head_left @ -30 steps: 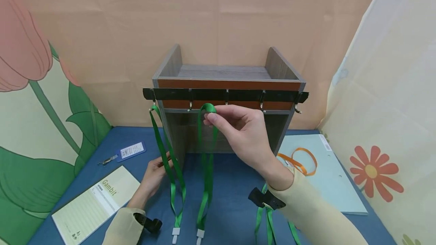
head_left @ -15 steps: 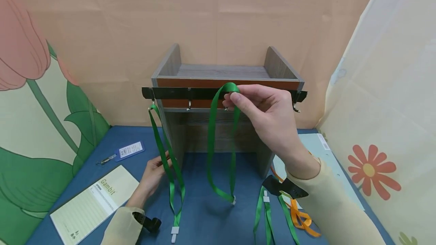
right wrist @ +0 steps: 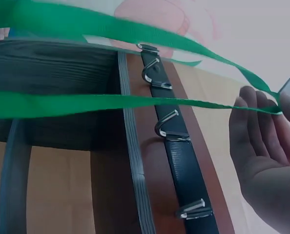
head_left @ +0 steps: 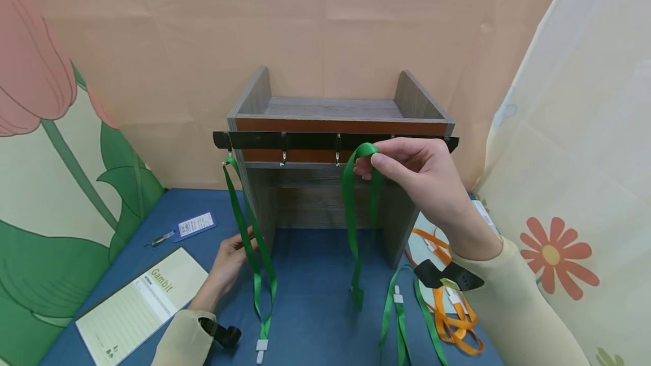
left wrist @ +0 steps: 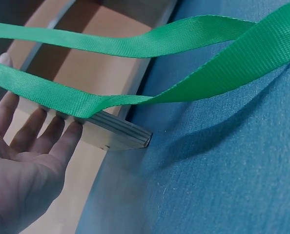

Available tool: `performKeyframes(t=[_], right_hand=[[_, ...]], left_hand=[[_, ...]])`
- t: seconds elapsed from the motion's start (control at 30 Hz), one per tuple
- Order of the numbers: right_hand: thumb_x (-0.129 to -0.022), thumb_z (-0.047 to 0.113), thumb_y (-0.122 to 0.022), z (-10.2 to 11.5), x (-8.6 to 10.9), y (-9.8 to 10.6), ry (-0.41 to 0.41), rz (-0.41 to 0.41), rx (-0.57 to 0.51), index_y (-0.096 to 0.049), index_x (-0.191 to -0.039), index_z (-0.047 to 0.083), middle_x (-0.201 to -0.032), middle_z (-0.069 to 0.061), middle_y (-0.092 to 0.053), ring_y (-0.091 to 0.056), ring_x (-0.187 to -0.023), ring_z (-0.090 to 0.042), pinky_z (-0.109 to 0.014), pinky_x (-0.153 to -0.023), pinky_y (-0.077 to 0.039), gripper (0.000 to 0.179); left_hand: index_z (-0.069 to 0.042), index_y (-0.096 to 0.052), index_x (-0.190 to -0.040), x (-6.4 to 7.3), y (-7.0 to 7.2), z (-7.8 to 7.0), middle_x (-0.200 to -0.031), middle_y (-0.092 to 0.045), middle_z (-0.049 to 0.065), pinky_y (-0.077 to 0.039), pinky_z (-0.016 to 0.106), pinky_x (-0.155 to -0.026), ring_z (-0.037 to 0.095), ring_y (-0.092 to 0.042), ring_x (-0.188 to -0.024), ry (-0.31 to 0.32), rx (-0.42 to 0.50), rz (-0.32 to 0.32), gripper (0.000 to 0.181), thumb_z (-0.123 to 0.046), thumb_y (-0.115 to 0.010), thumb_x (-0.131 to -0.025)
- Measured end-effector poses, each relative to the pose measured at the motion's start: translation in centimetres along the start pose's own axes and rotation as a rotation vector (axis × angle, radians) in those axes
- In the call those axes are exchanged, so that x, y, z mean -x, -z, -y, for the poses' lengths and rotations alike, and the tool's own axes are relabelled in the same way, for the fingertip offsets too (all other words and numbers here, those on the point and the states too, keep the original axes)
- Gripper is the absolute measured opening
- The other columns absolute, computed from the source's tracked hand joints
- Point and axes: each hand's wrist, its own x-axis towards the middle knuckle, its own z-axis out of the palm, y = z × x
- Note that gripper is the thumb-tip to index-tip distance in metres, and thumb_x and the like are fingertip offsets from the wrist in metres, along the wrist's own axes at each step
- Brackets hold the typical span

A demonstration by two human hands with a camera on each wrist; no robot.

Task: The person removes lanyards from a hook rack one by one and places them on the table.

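A green lanyard (head_left: 351,208) dangles from my right hand (head_left: 424,174), whose thumb and index finger pinch the top of its loop in front of the black hook rail (head_left: 310,140). In the right wrist view, the strap runs past several metal hooks (right wrist: 167,124) without resting on them. Another green lanyard (head_left: 260,275), with a white clip at its bottom, hangs from the leftmost hook. Behind it, my left hand (head_left: 229,261) touches the shelf's left side panel. The left wrist view shows its fingertips (left wrist: 72,130) against that panel's edge (left wrist: 123,130).
The grey wooden shelf (head_left: 256,92) stands on a blue table. A notepad (head_left: 142,304) and blue tag (head_left: 195,226) lie left. On the right are a green lanyard (head_left: 400,326), orange lanyards (head_left: 458,329) and a pale folder (head_left: 423,223), partly behind my arm.
My right hand has carried the green lanyard rightward along the rail, rising and then dipping slightly. Orange lanyards on the right came into view as the arm shifted. The left hand stayed put.
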Motion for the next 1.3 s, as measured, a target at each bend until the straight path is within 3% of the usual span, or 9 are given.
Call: performKeyframes(t=[0.27, 0.47, 0.83, 1.13, 1.3], right_hand=[[-0.092, -0.004, -0.059, -0.8, 1.7, 1.0, 0.04, 0.087, -0.057, -0.068, -0.107, -0.007, -0.092, -0.021, -0.069, -0.067, -0.083, -0.036, -0.041, -0.087, -0.048, 0.018], [-0.093, -0.003, -0.058, -2.0, 2.7, 1.3, -0.017, 0.117, -0.101, -0.069, -0.107, -0.005, -0.093, -0.02, -0.07, -0.067, -0.084, -0.034, -0.042, -0.087, -0.048, 0.018], [-0.094, 0.002, -0.059, -4.3, 4.5, 1.1, -0.163, 0.103, -0.097, -0.068, -0.109, -0.003, -0.095, -0.019, -0.069, -0.066, -0.088, -0.035, -0.044, -0.087, -0.048, 0.019], [-0.093, 0.001, -0.06, -5.6, 5.0, 0.1, -0.178, 0.09, -0.138, -0.067, -0.11, -0.006, -0.096, -0.022, -0.069, -0.066, -0.089, -0.038, -0.045, -0.086, -0.048, 0.02], [-0.092, 0.001, -0.061, -6.9, 5.8, -0.3, -0.22, 0.064, -0.143, -0.067, -0.11, -0.006, -0.097, -0.022, -0.069, -0.065, -0.09, -0.039, -0.044, -0.087, -0.048, 0.02]], left_hand=[[0.021, -0.053, -0.117, 0.0, -0.1, -0.1, -0.141, -0.044, 0.019, -0.047, 0.031, -0.086, 0.028, -0.048, -0.12, 0.003, -0.01, -0.011, 0.041, -0.012, -0.061, -0.094], [0.017, -0.06, -0.112, 0.0, -0.1, -0.2, -0.14, -0.043, 0.021, -0.046, 0.035, -0.089, 0.021, -0.048, -0.119, 0.017, -0.005, -0.025, 0.033, -0.01, -0.062, -0.094], [0.018, -0.059, -0.113, 0.1, -0.2, -0.4, -0.141, -0.042, 0.022, -0.048, 0.029, -0.083, 0.02, -0.052, -0.114, 0.025, -0.006, -0.033, 0.034, -0.01, -0.062, -0.094], [0.017, -0.059, -0.114, 0.0, -0.1, -0.2, -0.139, -0.044, 0.021, -0.048, 0.03, -0.084, 0.011, -0.055, -0.11, 0.026, 0.009, -0.038, 0.034, -0.01, -0.062, -0.093], [0.019, -0.057, -0.115, 0.0, -0.2, -0.2, -0.141, -0.042, 0.022, -0.047, 0.028, -0.084, 0.013, -0.052, -0.114, 0.013, 0.005, -0.02, 0.036, -0.01, -0.062, -0.094]])
